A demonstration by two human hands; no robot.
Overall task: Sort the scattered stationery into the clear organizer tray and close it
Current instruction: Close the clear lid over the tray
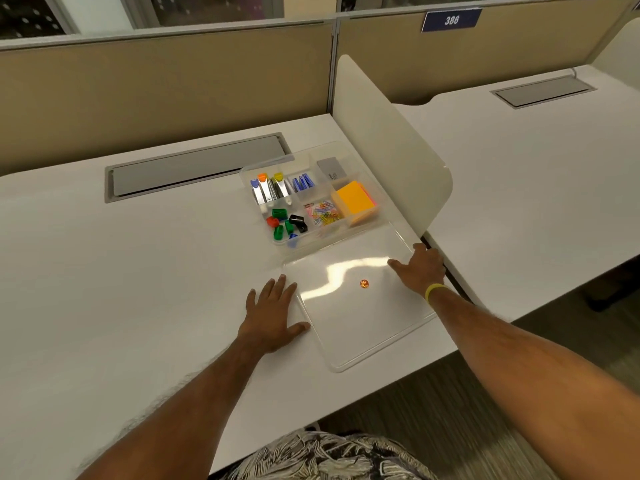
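- Beside the left edge of the clear lid (349, 327), the left hand (273, 313) lies flat on the desk (138, 289), fingers spread and thumb at the lid's rim. Lifting from this side alone could twist the lid where it meets the tray.
- Just beyond both hands, the organizer tray (249, 174) sits filled. Its tall sticky notes (353, 200) may stop the lid seating.
- On the lid's far right corner, the right hand (420, 268) rests with its fingers straight. A slip there could shove the tray.

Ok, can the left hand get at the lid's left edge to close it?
Probably yes: the left hand lies flat on the desk at the left edge of the lid, nothing between them; the right hand rests at its right edge.
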